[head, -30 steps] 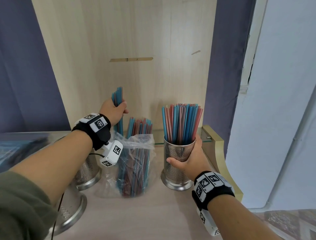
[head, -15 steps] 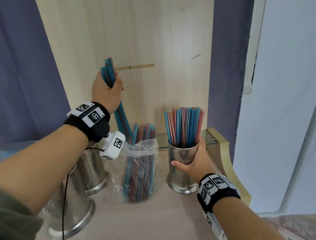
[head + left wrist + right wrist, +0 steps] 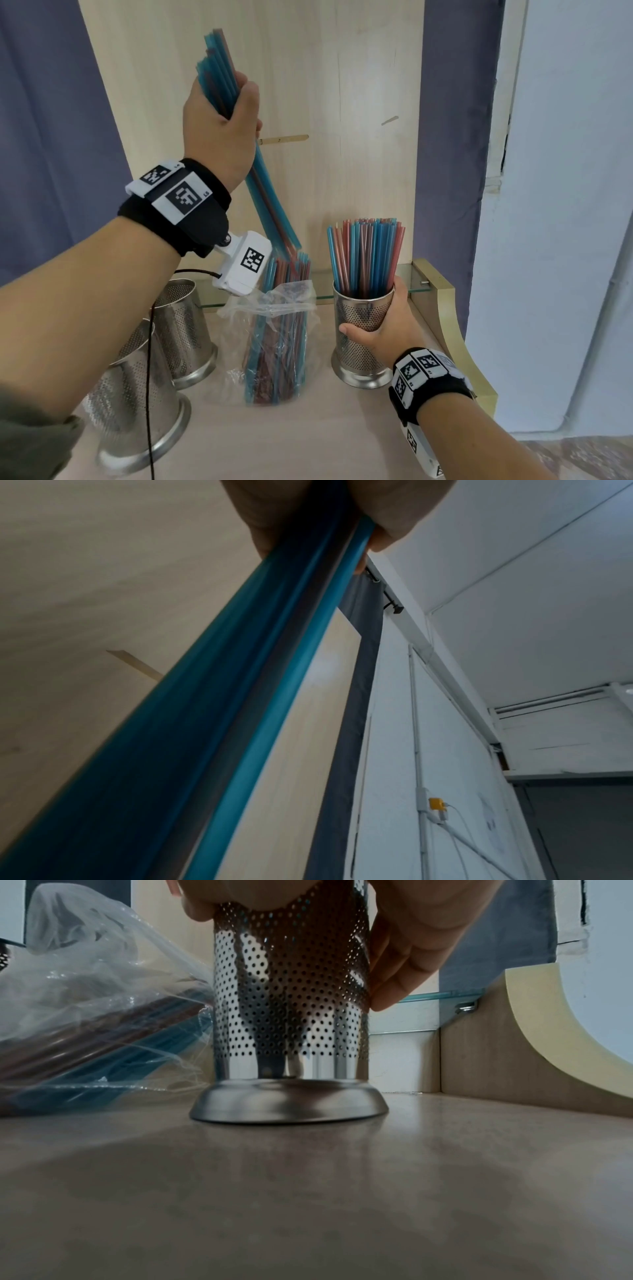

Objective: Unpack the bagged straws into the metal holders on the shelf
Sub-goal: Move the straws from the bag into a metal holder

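My left hand (image 3: 221,123) grips a bundle of blue straws (image 3: 270,209) (image 3: 219,723), raised high; their lower tips hang just above the open clear plastic bag (image 3: 274,342). The bag (image 3: 95,1010) leans upright on the shelf with blue and red straws still in it. To its right stands a perforated metal holder (image 3: 363,329) (image 3: 291,1001), packed with blue and red straws (image 3: 366,253). My right hand (image 3: 383,329) is wrapped round that holder's upper wall, thumb in front, fingers (image 3: 397,969) behind. The holder's base sits flat on the shelf.
Two perforated metal holders stand at the left, one nearer (image 3: 137,418) and one behind it (image 3: 185,335); no straws show in them. A glass ledge (image 3: 407,277) runs along the wooden back panel. A curved wooden side piece (image 3: 455,342) bounds the shelf on the right.
My left hand has risen steadily, drawing the bundle of blue straws up out of the bag. My right hand has kept its hold on the filled holder.
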{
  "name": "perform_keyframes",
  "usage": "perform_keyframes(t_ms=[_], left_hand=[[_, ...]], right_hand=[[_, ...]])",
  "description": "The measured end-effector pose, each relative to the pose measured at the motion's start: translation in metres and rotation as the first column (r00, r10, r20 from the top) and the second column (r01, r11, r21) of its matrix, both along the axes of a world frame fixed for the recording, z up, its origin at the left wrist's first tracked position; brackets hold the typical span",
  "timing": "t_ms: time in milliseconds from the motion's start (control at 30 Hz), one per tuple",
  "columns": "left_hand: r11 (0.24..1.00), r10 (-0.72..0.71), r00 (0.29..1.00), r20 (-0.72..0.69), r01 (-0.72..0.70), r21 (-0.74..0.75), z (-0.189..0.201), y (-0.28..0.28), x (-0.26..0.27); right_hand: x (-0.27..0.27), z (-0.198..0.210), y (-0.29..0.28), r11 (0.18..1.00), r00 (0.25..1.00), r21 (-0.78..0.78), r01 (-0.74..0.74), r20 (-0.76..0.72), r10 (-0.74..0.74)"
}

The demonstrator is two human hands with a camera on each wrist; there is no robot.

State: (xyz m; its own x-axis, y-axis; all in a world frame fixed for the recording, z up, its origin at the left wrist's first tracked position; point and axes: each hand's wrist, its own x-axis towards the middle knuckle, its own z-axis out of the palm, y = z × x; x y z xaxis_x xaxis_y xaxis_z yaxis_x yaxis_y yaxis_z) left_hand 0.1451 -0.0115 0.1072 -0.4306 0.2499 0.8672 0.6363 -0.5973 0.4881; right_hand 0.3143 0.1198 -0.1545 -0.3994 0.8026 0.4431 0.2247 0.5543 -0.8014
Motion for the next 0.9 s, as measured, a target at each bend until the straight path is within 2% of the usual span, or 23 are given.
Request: perform_keyframes(t_ms=[467,700,900], left_hand=[[0.985,-0.145,0.987,0.067,0.137,0.107,0.019,0.002,0.041],[0.988,-0.138,0.971,0.198,0.121,0.096,0.008,0.019,0.043],[0.994,-0.108,0.966,0.233,0.105,0.024,-0.016,0.040,0.044]], right_hand=[[0.001,0.000,-0.001,1.000,1.000,-0.001,-0.007,-0.001,0.007],[0.002,0.002,-0.002,0.999,0.999,-0.010,-0.031,-0.009,0.031],[0.002,0.002,-0.003,1.000,1.000,-0.018,-0.012,0.002,0.012]])
